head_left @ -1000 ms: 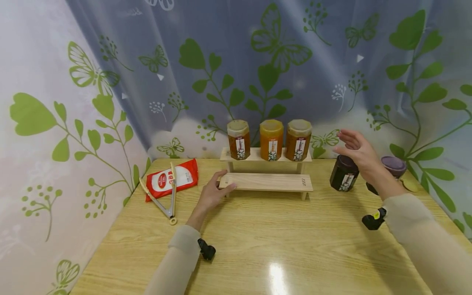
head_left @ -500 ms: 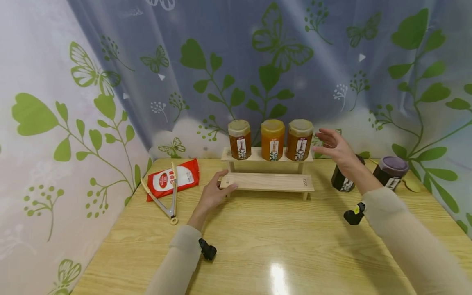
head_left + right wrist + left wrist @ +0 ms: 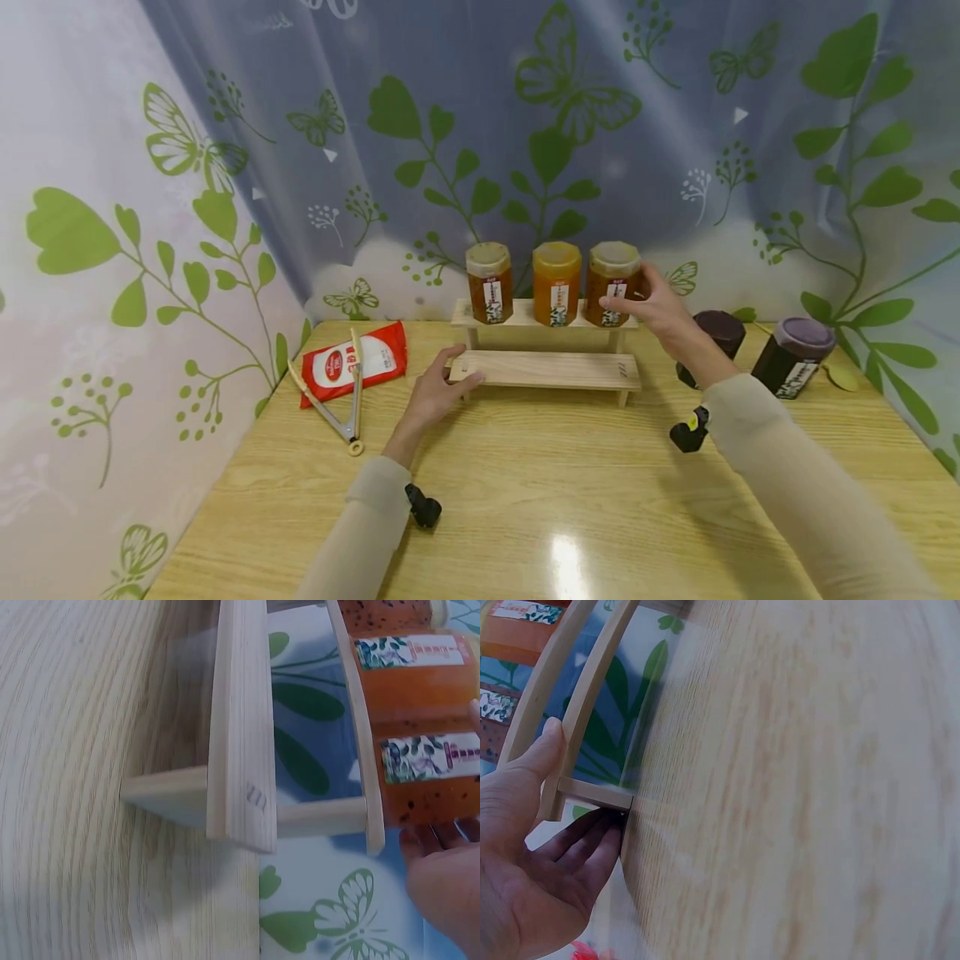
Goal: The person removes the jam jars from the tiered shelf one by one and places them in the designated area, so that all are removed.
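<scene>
left grip [image 3: 437, 390]: pinching pale, grained wooden rack [image 3: 547, 369] | right grip [image 3: 658, 307]: wide, curved round faceted amber jar [image 3: 602, 286]

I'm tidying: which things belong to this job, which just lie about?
Job, probably:
pale wooden two-tier rack
three octagonal amber jars
two dark, purplish-lidded jars

Lying about, apparently:
red and white flat packet
silver V-shaped tongs
yellowish oval thing

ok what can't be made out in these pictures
Head view: the front of the black, dark-lidded jar, hidden by the right wrist.
Head view: finger ends of the right grip, behind the rightmost octagonal amber jar.
Head view: fine print on the red-and-white plastic packet, too small.
</scene>
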Demonstrator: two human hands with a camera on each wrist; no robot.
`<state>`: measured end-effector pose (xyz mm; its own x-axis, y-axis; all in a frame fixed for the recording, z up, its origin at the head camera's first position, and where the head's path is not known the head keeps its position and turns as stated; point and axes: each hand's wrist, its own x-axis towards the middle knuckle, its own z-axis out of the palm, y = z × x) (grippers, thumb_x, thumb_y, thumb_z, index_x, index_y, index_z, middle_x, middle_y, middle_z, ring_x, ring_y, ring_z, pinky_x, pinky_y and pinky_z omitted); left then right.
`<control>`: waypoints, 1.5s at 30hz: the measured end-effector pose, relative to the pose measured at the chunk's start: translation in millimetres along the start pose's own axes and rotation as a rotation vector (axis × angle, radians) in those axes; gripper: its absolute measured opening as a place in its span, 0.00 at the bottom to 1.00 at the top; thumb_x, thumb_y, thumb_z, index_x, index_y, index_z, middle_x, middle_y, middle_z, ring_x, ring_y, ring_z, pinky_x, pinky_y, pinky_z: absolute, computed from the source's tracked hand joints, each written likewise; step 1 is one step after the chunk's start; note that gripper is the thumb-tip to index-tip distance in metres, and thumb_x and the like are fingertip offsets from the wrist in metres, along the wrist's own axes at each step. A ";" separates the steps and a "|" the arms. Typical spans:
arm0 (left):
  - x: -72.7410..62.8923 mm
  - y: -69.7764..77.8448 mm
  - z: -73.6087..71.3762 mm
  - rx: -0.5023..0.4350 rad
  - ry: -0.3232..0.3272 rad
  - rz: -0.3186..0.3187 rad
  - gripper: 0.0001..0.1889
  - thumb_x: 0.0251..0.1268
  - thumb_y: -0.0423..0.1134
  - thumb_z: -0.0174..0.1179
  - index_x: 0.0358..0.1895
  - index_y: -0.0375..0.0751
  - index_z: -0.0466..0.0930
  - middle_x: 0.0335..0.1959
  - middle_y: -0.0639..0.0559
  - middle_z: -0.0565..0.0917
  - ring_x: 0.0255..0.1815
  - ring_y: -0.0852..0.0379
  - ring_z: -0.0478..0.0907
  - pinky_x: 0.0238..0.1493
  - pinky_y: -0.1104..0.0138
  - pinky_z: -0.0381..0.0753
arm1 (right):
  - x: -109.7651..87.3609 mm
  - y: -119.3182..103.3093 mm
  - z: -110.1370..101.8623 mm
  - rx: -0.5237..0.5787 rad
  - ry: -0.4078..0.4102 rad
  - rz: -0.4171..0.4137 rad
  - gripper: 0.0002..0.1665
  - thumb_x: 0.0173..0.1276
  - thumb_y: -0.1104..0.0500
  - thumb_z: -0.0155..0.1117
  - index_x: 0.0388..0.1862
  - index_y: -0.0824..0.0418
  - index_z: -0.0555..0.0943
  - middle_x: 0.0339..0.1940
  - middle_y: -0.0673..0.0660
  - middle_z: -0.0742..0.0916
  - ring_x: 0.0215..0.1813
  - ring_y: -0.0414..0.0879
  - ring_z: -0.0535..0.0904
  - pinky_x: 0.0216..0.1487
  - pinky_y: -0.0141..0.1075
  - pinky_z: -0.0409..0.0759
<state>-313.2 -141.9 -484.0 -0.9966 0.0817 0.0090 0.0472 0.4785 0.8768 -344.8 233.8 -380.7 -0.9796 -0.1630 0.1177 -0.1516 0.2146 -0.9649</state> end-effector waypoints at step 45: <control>-0.8 -1.1 1.5 -0.019 0.002 -0.012 0.39 0.66 0.60 0.70 0.78 0.63 0.66 0.81 0.41 0.64 0.79 0.37 0.62 0.71 0.42 0.69 | -43.4 1.3 -0.6 -0.039 0.162 0.027 0.54 0.66 0.46 0.78 0.84 0.51 0.59 0.72 0.59 0.74 0.72 0.55 0.69 0.72 0.56 0.68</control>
<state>-312.3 -141.2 -485.7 -0.9972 0.0746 -0.0010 0.0337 0.4631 0.8857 -302.5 241.8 -387.0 -0.9914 0.0005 0.1310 -0.1266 0.2543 -0.9588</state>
